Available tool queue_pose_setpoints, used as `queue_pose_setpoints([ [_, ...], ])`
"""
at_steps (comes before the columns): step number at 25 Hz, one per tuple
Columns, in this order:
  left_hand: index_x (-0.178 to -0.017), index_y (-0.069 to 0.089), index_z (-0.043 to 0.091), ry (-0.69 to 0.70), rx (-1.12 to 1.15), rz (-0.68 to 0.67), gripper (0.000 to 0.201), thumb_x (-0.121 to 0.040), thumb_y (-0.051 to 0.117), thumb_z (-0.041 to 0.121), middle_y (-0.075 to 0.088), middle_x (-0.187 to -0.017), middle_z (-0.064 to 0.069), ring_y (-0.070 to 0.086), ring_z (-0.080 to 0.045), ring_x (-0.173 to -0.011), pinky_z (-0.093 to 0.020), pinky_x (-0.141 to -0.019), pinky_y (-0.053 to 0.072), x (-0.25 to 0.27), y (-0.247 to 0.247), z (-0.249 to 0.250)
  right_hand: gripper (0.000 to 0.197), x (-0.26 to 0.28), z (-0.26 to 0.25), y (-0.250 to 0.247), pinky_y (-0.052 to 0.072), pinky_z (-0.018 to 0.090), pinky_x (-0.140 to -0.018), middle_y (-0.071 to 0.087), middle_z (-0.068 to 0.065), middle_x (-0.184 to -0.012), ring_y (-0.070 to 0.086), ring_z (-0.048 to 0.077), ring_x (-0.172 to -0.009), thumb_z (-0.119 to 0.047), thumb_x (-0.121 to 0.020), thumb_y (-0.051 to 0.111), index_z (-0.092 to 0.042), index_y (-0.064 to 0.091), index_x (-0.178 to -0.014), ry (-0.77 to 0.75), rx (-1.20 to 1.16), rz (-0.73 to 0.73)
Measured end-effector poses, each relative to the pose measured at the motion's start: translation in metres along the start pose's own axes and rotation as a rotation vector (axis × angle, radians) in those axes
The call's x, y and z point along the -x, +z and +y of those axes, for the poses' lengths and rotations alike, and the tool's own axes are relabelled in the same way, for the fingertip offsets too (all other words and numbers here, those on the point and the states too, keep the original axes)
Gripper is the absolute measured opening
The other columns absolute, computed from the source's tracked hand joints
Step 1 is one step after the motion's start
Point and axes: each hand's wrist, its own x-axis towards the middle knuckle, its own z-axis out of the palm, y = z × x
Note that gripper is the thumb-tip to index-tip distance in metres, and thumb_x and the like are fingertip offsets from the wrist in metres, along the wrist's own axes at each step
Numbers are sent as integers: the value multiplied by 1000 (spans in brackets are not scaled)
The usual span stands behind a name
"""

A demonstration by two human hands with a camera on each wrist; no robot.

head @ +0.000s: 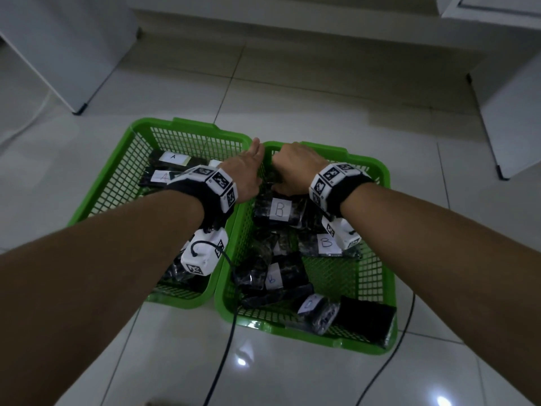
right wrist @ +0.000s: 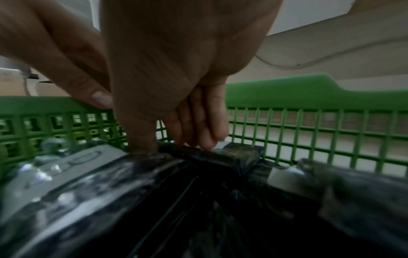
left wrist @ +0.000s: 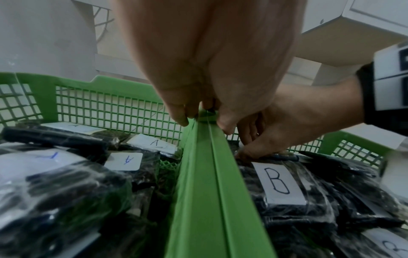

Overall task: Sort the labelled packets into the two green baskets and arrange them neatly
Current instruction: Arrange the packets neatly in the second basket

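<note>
Right hand (head: pixel 292 167) is down at the 12 o'clock end of the right basket (head: pixel 377 276), fingers (right wrist: pixel 198 129) and thumb curled onto the far edge of a dark packet (right wrist: pixel 212 153) lying there. Left hand (head: pixel 248 171) rests along the two touching rims between the baskets, its fingertips (left wrist: pixel 181 117) gripping the rim edge; no packet in it.

B-labelled packets (head: pixel 278 210) lie overlapping and skewed through the right basket. A-labelled packets (head: pixel 172 158) lie in the left basket (head: pixel 117 177), from 11 o'clock back under the left forearm.

Assessed risks: glossy wrap may slip from the pinch; dragging the held packet may disturb the loose pile beside it; one packet at 5 o'clock leans on the right basket's rim and could tip out if the basket is jolted.
</note>
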Motion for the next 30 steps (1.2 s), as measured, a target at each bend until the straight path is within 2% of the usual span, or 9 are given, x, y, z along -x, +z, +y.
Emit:
queue_pose_setpoints([
  [4,-158,-5,6,-2,-21,0,76,-103,46,20,-14,-166,-9,24,-31,-150,-35,-116,28,-2,1,-2,55,-11,1,-2,38,33,-62,31,0,-60,46,28,-63,-46,-76,81,-17,36,-62,-27,-3,-63],
  [6,-158,-6,5,-6,-24,-22,76,-104,44,20,-15,-166,-10,21,-31,-151,-35,-118,26,-3,2,-1,51,-14,1,-2,39,33,-62,38,2,-62,52,30,-67,-50,-73,82,-15,46,-68,-37,-1,-76],
  [8,-158,-6,5,-5,-45,-40,76,-104,45,21,-15,-166,-11,22,-32,-150,-36,-117,28,-4,1,-1,45,-13,2,3,41,33,-61,54,8,-68,59,32,-68,-49,-74,81,-9,61,-75,-21,5,-47],
  [10,-158,-5,5,3,-57,-38,77,-104,47,23,-14,-166,-11,25,-33,-149,-38,-116,30,-3,-4,-3,40,-6,0,3,39,32,-60,57,10,-69,56,31,-64,-45,-78,80,-6,69,-81,11,9,-13],
  [15,-158,-7,7,-3,24,-65,76,-105,44,24,-17,-166,-8,11,-31,-153,-40,-122,22,9,2,0,36,13,-12,7,49,35,-72,70,17,-92,69,34,-89,-38,-83,80,-5,71,-95,133,-34,43],
  [20,-159,-6,8,-25,58,-28,77,-105,46,22,-17,-166,-8,10,-30,-154,-40,-123,20,10,7,2,21,11,-15,12,51,36,-78,69,13,-90,69,33,-91,-27,-87,76,-8,71,-94,121,-11,79],
  [23,-159,-6,11,-67,113,-28,78,-102,48,13,-18,-166,-5,8,-33,-153,-41,-123,21,9,10,5,26,6,-9,20,47,35,-76,67,12,-92,67,32,-92,-31,-84,78,-9,66,-90,97,-29,98],
  [28,-159,-10,14,-146,177,-68,84,-97,44,-3,-22,-165,-1,-3,-34,-153,-45,-121,26,10,10,14,32,-4,-5,31,39,31,-69,44,1,-73,63,30,-84,-29,-82,79,-16,50,-80,126,-112,120],
  [30,-159,-10,15,-140,185,-65,84,-97,44,-4,-22,-165,0,-3,-34,-153,-43,-121,25,10,11,15,30,-4,-4,31,39,31,-69,45,1,-74,61,30,-83,-29,-83,78,-16,52,-80,120,-135,114],
])
